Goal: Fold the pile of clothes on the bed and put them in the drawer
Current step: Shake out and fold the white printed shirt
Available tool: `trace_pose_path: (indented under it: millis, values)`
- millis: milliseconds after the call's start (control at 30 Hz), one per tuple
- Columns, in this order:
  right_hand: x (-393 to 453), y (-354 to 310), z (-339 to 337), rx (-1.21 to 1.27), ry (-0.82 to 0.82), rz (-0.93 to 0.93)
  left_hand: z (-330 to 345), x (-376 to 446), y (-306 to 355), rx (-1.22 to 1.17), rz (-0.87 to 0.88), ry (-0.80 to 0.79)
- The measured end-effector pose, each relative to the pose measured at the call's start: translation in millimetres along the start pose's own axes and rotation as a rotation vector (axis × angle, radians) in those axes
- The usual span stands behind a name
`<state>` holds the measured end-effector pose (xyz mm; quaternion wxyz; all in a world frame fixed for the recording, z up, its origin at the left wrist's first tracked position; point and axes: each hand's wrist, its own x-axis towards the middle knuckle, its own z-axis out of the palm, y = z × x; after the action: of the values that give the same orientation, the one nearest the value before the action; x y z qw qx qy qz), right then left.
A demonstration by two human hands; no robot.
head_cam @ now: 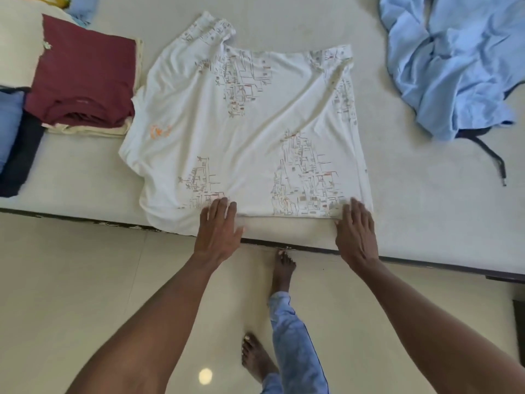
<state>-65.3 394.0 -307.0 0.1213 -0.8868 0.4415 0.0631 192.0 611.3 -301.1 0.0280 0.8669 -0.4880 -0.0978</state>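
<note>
Head view: white shirt (250,132) is pressed flat at 6 o'clock by left hand (217,231) and right hand (356,233), fingers straight, nothing grasped; soft, limp fabric, best pinched at hem corners.

— How are your arms set?
— Both reach forward and down, bare to the elbow, your left hand (217,231) and right hand (356,233) well apart.
— And your fingers (224,206)?
— Straight and close together on both hands — palms down, pressing flat, nothing gripped. Your bare feet stand below.
</note>
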Motion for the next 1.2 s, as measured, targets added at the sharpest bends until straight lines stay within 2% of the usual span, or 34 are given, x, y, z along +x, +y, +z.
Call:
trace_pose_path:
  millis: [67,233,367,433,567,633,700,767,900,967,1033,1067,1133,1200]
  values:
    - [3.7,5.1,-1.8,-0.008,0.007,-0.106,5.5,-1.9,2.6,0.039,0.008,-0.010]
    - [-2.2,18.9,-3.6,-0.038,0.028,-0.144,15.3,-11.9,-14.5,0.051,0.021,0.076]
    - [5.7,25.1,-7.9,-0.003,0.078,-0.151,4.1,-7.0,-30.8,-0.060,-0.094,0.211]
    - [11.6,25.9,-15.7,0.032,0.135,-0.110,-7.8,-5.9,-33.6,-0.120,-0.238,0.269]
    - [24.4,20.7,-42.7,0.217,0.253,0.053,-35.1,4.6,-32.9,-0.451,-0.824,0.445]
    - [36.4,14.1,-61.7,0.310,0.325,0.093,-50.5,19.6,-33.1,-0.589,-0.910,0.592]
    - [55.8,7.0,-79.6,0.343,0.374,0.090,-63.6,42.0,-37.8,-0.640,-0.895,0.685]
    - [89.7,3.3,-93.4,0.316,0.386,0.045,-75.1,71.3,-49.0,-0.608,-0.787,0.716]
    - [182.2,-2.3,-114.4,0.105,0.330,-0.129,-99.7,147.5,-88.1,-0.439,-0.502,0.652]
    - [227.8,-12.8,-123.8,-0.021,0.255,-0.064,-111.6,194.3,-104.6,-0.318,-0.390,0.590]
    - [253.7,-35.0,-124.9,-0.089,0.230,0.031,-116.9,232.2,-115.4,-0.250,-0.376,0.568]
    - [258.0,-48.7,-122.0,-0.091,0.204,-0.015,-117.3,241.6,-118.0,-0.261,-0.400,0.573]
    - [259.5,-75.9,-110.8,-0.050,0.034,-0.168,-115.8,244.4,-123.8,-0.299,-0.465,0.563]
    - [255.8,-97.4,-98.7,-0.027,-0.176,-0.077,-106.3,226.1,-136.6,-0.318,-0.526,0.524]
